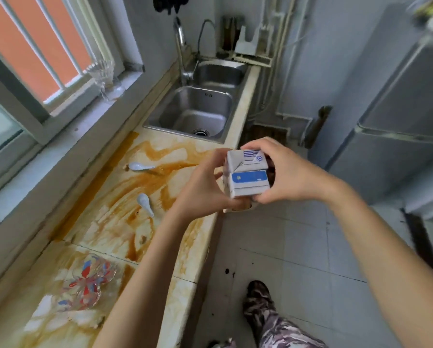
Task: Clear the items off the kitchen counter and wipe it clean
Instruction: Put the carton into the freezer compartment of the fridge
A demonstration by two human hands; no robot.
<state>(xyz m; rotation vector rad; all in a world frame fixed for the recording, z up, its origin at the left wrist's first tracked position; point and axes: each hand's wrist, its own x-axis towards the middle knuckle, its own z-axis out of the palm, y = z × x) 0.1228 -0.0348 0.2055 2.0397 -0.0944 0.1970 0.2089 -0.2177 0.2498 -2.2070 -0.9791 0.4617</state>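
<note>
Both hands hold a small white carton with a blue label above the front edge of the counter, lifted clear of the surface: the left hand cups its near and left side with the thumb along the bottom corner, and the right hand wraps over the top and right side, fingers curled closed around it. The carton's folded top flap faces the camera (its small print is too blurred to read). The counter is smeared wide with orange-brown liquid. Two white ceramic spoons lie in the mess, one farther back toward the double steel sink, the other nearer, just left of the left forearm. A clear glass dish with red and blue markings sits on the near end of the counter. A glass goblet stands on the windowsill.
</note>
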